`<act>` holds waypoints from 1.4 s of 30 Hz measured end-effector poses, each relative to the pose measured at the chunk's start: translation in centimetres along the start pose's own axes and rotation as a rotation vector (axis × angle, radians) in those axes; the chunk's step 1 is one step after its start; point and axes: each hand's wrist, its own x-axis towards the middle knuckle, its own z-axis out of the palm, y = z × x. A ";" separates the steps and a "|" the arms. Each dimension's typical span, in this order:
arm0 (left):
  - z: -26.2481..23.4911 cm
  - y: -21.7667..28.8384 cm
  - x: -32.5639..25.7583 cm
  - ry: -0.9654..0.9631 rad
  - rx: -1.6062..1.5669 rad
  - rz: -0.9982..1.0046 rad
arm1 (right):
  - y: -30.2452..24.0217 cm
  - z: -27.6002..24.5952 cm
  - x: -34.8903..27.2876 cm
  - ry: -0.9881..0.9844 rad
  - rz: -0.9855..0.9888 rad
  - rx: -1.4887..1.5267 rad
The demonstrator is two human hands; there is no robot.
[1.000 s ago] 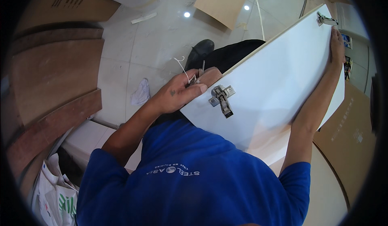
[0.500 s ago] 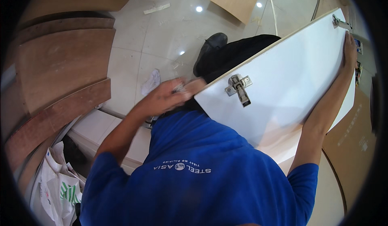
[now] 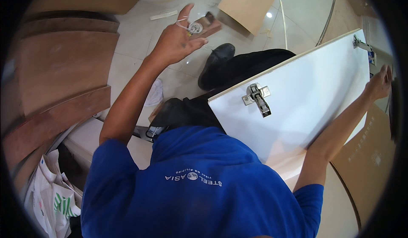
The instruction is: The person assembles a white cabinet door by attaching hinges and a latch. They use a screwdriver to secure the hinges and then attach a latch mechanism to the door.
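My left hand [image 3: 172, 44] is raised above the floor, holding a small reddish-brown wooden hand plane [image 3: 208, 28] with a dark piece on top. A pale curled shaving [image 3: 195, 28] sits against the plane, and a thin strand loops over one finger. Some of the gripping fingers are hidden. A white cabinet door [image 3: 297, 97] rests slanted across my lap. Two metal hinges are fixed to it, one hinge [image 3: 257, 98] near its left corner and another hinge [image 3: 361, 44] at the far right. Just off the door's right edge, my right hand [image 3: 378, 84] is open, fingers raised.
Brown boards [image 3: 68, 72] lean at the left, with a white plastic bag [image 3: 61, 199] below. A white cloth [image 3: 155, 92] lies on the tiles beside my leg. A brown sheet [image 3: 248, 6] lies ahead, and cardboard [image 3: 369, 153] is at the right.
My left hand has lifted the plane away from the door's left corner, up and forward. My right hand has come off the door's right edge. The door has shifted slightly down in view.
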 end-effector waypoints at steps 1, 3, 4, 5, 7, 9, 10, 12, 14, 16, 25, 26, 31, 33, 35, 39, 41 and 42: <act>0.1 1.5 0.9 -0.022 -0.005 0.029 | -3.5 0.8 -1.0 -0.098 -0.026 0.193; -0.1 4.2 2.3 -0.030 -0.013 0.157 | -10.8 1.9 -4.2 -0.400 -0.150 0.429; -0.3 5.5 2.9 -0.066 -0.021 0.149 | -14.2 2.3 -5.6 -0.697 -0.296 0.537; -0.2 6.6 3.4 -0.065 -0.037 0.207 | -17.0 3.1 -8.0 -0.834 -0.416 0.464; -0.2 8.9 4.8 -0.049 -0.058 0.311 | -21.3 4.0 -12.3 -1.047 -0.476 0.623; -0.3 10.6 5.4 -0.042 -0.062 0.367 | -23.8 4.3 -14.4 -1.177 -0.455 0.653; -0.3 11.4 5.6 -0.075 -0.101 0.341 | -24.3 4.5 -14.7 -1.154 -0.516 0.568; 0.0 12.9 5.9 -0.062 -0.149 0.373 | -24.9 4.7 -14.5 -1.192 -0.489 0.462; 0.1 13.8 5.9 -0.067 -0.176 0.376 | -25.1 4.8 -14.1 -1.213 -0.499 0.458; 0.3 14.4 5.9 -0.047 -0.168 0.412 | -25.1 5.1 -14.3 -1.215 -0.516 0.359; 0.9 12.1 6.4 -0.032 -0.155 0.329 | -22.9 6.2 -13.9 -1.035 -0.339 0.742; 1.2 11.0 6.6 -0.040 -0.114 0.275 | -22.6 5.9 -13.1 -0.973 -0.231 0.767; 3.5 2.1 5.3 -0.058 -0.031 0.002 | -21.7 4.2 -10.4 -1.020 0.202 0.539; 4.6 -1.8 3.3 -0.105 -0.009 -0.102 | -22.2 4.5 -11.4 -1.111 0.160 0.290; 5.5 -5.2 1.0 -0.138 0.037 -0.156 | -22.9 5.3 -13.1 -1.118 0.160 0.279; 6.6 -9.6 -2.7 -0.178 0.065 -0.273 | -22.9 5.8 -13.8 -1.015 -0.130 0.459; 7.0 -10.6 -3.5 -0.159 0.042 -0.317 | -22.5 5.8 -12.4 -1.051 0.083 0.462; 7.2 -10.9 -3.8 -0.150 0.025 -0.340 | -22.4 5.6 -11.8 -0.996 0.127 0.488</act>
